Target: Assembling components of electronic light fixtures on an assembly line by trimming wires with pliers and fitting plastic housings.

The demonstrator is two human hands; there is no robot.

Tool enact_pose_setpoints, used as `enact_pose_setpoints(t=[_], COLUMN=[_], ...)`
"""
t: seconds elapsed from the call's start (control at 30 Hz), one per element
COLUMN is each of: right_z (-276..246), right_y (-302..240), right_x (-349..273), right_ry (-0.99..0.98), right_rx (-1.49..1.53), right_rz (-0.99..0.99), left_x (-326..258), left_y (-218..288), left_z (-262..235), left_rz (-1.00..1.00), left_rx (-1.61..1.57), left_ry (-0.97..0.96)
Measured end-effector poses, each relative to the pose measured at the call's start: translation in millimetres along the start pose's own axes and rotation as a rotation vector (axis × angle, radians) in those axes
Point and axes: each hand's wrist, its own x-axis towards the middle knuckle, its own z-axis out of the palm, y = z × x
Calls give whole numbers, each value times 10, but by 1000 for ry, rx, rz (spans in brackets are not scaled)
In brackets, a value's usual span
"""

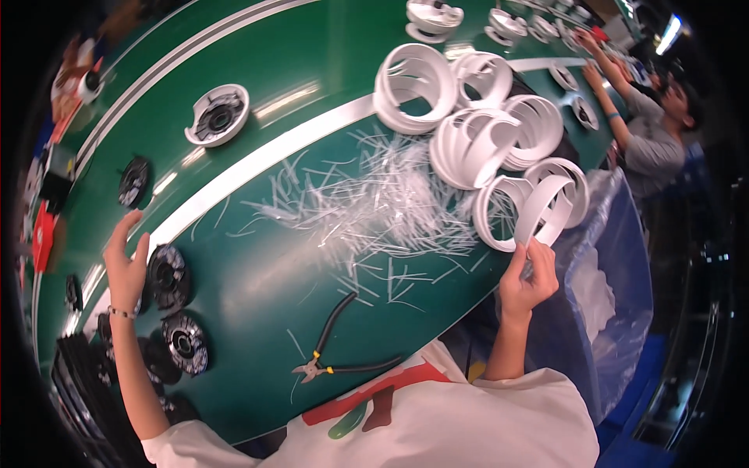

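My right hand (528, 274) pinches the lower edge of a white plastic ring (544, 209), held tilted at the near end of a group of stacked white rings (416, 90). To the left, my left hand (125, 261) is raised with thumb and fingers apart and nothing in it. It is nearest to a black round part (135, 182) on the green conveyor and another black round part (169, 277) on the table. A pair of cutting pliers (312, 366) with black handles lies spread open near the table's front edge.
Many cut clear plastic strips (390, 199) are heaped mid-table. A white housing with a black core (218, 115) sits on the conveyor. More black round parts (186, 343) line the table's left side. A blue plastic bag (608, 288) hangs at the right; beyond it a co-worker (655, 140) reaches over the line.
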Motion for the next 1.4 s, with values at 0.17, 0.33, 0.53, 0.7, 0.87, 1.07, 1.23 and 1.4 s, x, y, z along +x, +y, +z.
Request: enact_pose_setpoints(t=[0.17, 0.33, 0.53, 0.7, 0.87, 1.07, 1.23, 1.4], right_z=[-115, -133, 129, 449, 495, 499, 530, 491], right_y=[-315, -717, -849, -861, -770, -746, -783, -839], right_x=[79, -106, -398, -385, -382, -359, -322, -298], right_ry=[-15, -284, -383, -302, -363, -408, -425, -482], right_rx=[235, 585, 997, 1085, 1136, 1143, 1089, 1125], right_rz=[-233, -235, -291, -248, -143, -137, -146, -239], left_x=[656, 938, 1285, 1668, 1977, 2118, 1953, 1377], left_y=[1214, 2287, 2652, 2634, 2704, 2653, 2261, 1143], left_z=[754, 1342, 1857, 2135, 2145, 1976, 1168, 175], left_rz=[50, -183, -490, -401, -325, -297, -161, -184], left_rx=[-701, -1036, -1184, -1114, -1079, -978, -607, -285], left_ry=[-242, -736, -710, -681, -868, -918, -618, -460])
